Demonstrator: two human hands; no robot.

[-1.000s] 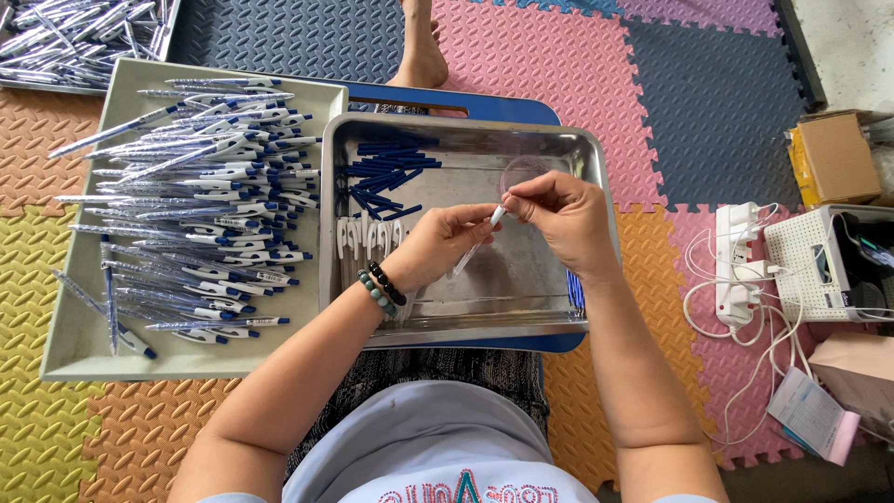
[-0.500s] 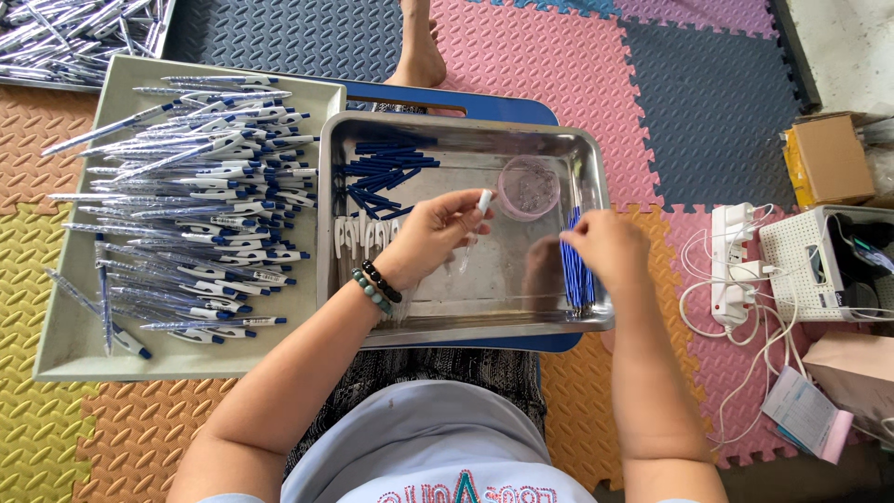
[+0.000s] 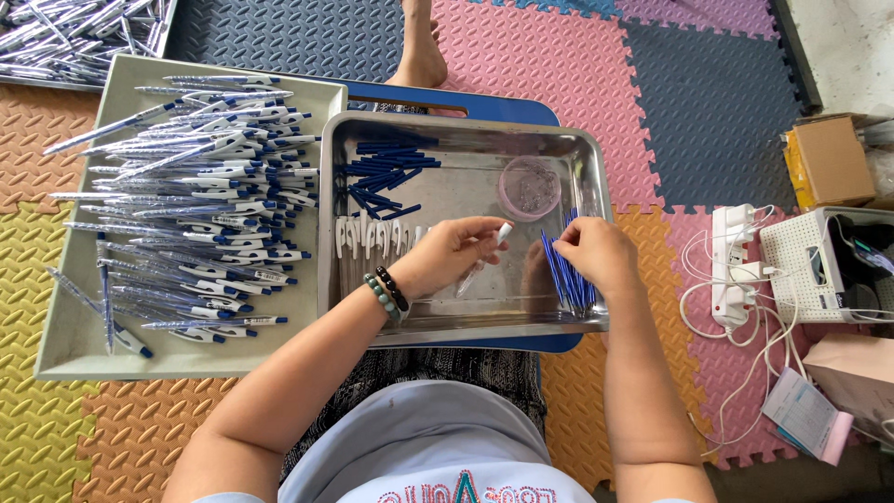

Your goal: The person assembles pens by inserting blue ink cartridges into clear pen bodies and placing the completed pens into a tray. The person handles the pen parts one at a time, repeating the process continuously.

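Head view: inside the steel tray (image 3: 596, 168), the left hand (image 3: 447, 256) pinches a clear pen barrel (image 3: 484, 259); the right hand (image 3: 591, 253) grips blue refills (image 3: 566, 275) at its right edge. Beside the tray's left, many finished pens (image 3: 196, 196) fill a beige tray (image 3: 74, 345); parts remain.

hands (image 3: 521, 253), pen barrel (image 3: 480, 265), steel tray (image 3: 466, 321)
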